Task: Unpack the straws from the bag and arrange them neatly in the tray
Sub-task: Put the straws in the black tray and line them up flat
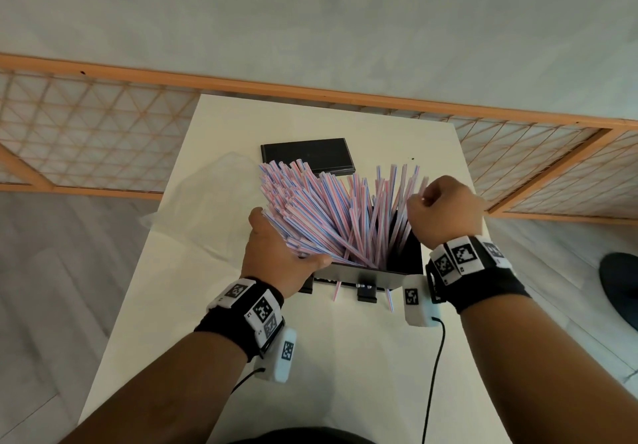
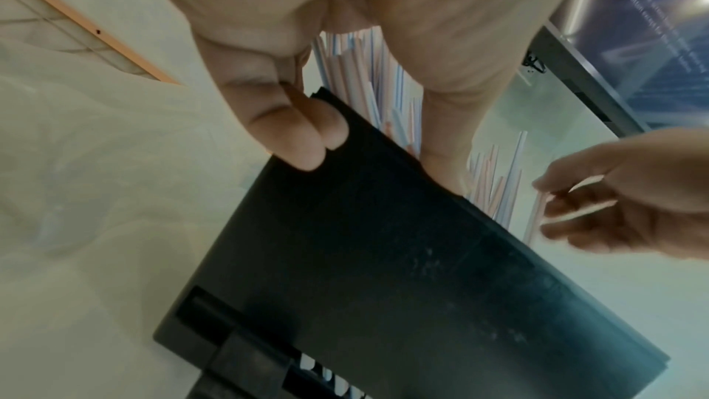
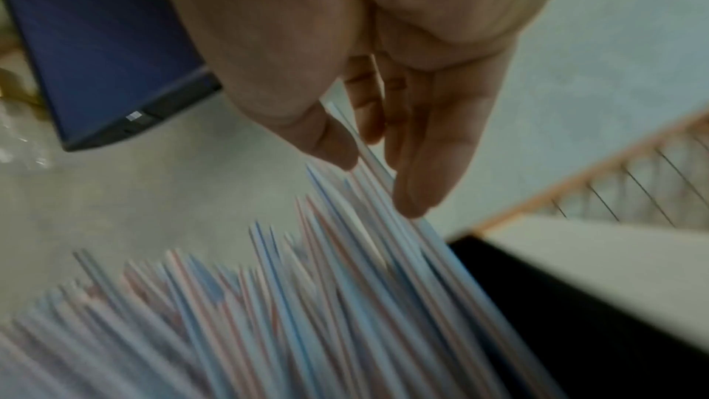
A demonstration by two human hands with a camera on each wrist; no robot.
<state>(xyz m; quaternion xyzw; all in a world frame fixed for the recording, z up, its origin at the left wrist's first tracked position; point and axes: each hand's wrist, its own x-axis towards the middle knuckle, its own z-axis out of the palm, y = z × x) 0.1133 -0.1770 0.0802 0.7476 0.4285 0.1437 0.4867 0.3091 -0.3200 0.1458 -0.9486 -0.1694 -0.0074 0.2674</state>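
Note:
Several pink-and-blue striped straws [image 1: 331,208] stand fanned out in a black tray [image 1: 362,272] that is tipped up on the white table. My left hand [image 1: 276,253] grips the tray's left wall. In the left wrist view its fingers [image 2: 307,144] lie on the outside of the tray [image 2: 383,269] and the thumb lies inside against the straws [image 2: 383,78]. My right hand [image 1: 445,208] is at the right top of the bunch. Its thumb [image 3: 330,144] and fingers [image 3: 422,163] pinch a few straws [image 3: 307,299].
A clear plastic bag [image 1: 207,208] lies crumpled on the table left of the tray. A flat black lid [image 1: 307,155] lies behind the straws. Two loose straws [image 1: 336,290] stick out under the tray's near edge. The table's right edge is close to my right wrist.

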